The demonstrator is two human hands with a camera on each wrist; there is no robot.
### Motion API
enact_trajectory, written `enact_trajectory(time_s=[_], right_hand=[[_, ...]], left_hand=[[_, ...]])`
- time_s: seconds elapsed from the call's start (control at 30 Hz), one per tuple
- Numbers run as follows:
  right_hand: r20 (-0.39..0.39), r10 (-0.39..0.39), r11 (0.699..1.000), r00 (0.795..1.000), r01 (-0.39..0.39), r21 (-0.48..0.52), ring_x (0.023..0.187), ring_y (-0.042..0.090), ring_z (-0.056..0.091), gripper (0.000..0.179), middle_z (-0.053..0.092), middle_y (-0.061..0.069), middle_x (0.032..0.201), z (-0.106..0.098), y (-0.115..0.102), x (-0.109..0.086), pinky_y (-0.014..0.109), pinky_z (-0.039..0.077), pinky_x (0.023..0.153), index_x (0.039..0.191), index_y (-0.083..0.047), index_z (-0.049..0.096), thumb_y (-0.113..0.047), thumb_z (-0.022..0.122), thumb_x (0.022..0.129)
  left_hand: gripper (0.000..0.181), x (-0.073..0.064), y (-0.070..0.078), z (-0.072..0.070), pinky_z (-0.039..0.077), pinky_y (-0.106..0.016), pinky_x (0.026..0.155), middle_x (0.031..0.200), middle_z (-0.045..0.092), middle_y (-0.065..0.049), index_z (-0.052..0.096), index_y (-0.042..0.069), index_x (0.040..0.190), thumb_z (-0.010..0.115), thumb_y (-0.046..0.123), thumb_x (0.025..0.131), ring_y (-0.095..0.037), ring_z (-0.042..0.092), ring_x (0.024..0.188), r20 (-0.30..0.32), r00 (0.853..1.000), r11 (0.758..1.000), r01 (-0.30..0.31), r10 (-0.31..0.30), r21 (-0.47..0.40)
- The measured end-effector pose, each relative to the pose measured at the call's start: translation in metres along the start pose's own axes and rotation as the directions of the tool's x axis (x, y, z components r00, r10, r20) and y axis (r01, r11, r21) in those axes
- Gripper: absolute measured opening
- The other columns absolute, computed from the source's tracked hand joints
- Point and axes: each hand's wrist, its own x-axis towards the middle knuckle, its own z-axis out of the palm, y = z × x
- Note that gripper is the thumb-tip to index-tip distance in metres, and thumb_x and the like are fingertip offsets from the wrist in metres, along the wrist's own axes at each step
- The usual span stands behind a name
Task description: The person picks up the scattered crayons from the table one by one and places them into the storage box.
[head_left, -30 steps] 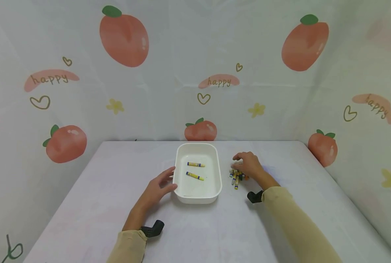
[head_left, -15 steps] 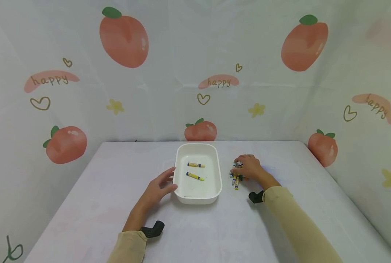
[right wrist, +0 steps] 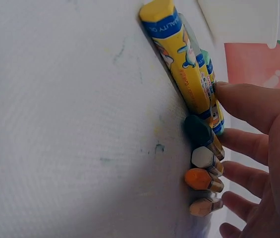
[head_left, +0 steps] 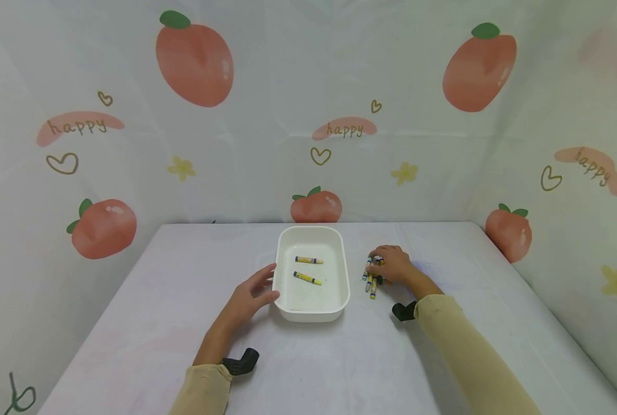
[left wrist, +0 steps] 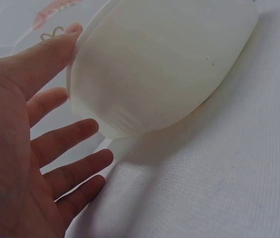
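My left hand (head_left: 246, 300) rests against the left side of a white plastic tray (head_left: 313, 316), its fingers spread; the left wrist view shows the thumb at the rim. Two yellow crayons (head_left: 307, 278) lie inside the tray. To the right of it, my right hand (head_left: 395, 264) reaches over several loose crayons (head_left: 373, 289). In the right wrist view its thumb touches a yellow-wrapped crayon, and its other fingertips meet several crayon ends, among them a dark green crayon (right wrist: 199, 130) and an orange crayon (right wrist: 197, 179). The hand partly hides the pile from the head view.
Both hands work on a white-covered table (head_left: 308, 369). A white cloth backdrop (head_left: 267, 75) printed with peaches stands behind it and along its right side. Black cameras (head_left: 242, 362) are worn on both wrists. Faint coloured marks stain the cloth near the crayons.
My right hand has lowered onto the crayon pile, its thumb and fingers now at the crayons. A few crayons have shifted slightly. The left hand and tray have stayed put.
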Motion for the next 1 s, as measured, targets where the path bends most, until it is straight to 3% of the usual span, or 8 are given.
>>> enact_trajectory(time_s=[0.27,0.4,0.7,1.0], right_hand=[[0.000,0.036,0.997,0.999,-0.036,0.074,0.131,0.045,0.035,0.046,0.049,0.020,0.140,0.000,-0.003,0.002,0.062,0.028,0.105,0.124,-0.006,0.062,-0.033,0.071,0.087],[-0.035,0.042,0.990,0.999,-0.036,0.140,0.133,0.041,0.035,0.047,0.050,0.018,0.140,0.001,-0.005,0.002,0.061,0.027,0.107,0.124,-0.008,0.062,-0.029,0.076,0.084],[-0.123,-0.032,0.977,0.992,0.057,0.204,0.131,0.036,0.038,0.049,0.059,0.012,0.130,0.004,-0.020,-0.008,0.055,0.030,0.108,0.129,-0.008,0.058,-0.016,0.076,0.085],[-0.170,-0.110,0.951,0.979,0.154,0.268,0.117,0.035,0.051,0.052,0.067,0.012,0.115,0.013,-0.022,-0.016,0.052,0.043,0.095,0.134,-0.011,0.052,-0.007,0.071,0.085]], left_hand=[[0.065,0.000,-0.001,0.000,0.037,-0.057,0.103,0.136,0.056,-0.005,0.044,0.029,0.147,0.071,0.035,0.088,-0.028,0.049,0.126,0.002,1.000,1.000,-0.007,0.007,0.004],[0.065,0.000,-0.002,0.001,0.037,-0.057,0.103,0.136,0.056,-0.005,0.044,0.029,0.147,0.071,0.035,0.088,-0.028,0.049,0.126,0.003,1.000,1.000,-0.011,0.011,0.003],[0.065,0.000,-0.002,-0.001,0.037,-0.057,0.103,0.136,0.056,-0.006,0.043,0.027,0.148,0.070,0.034,0.089,-0.029,0.050,0.126,0.008,1.000,1.000,-0.016,0.016,-0.003],[0.065,0.000,-0.003,-0.001,0.037,-0.056,0.103,0.136,0.056,-0.005,0.043,0.028,0.147,0.070,0.035,0.089,-0.028,0.050,0.126,0.007,1.000,1.000,-0.029,0.029,0.002]])
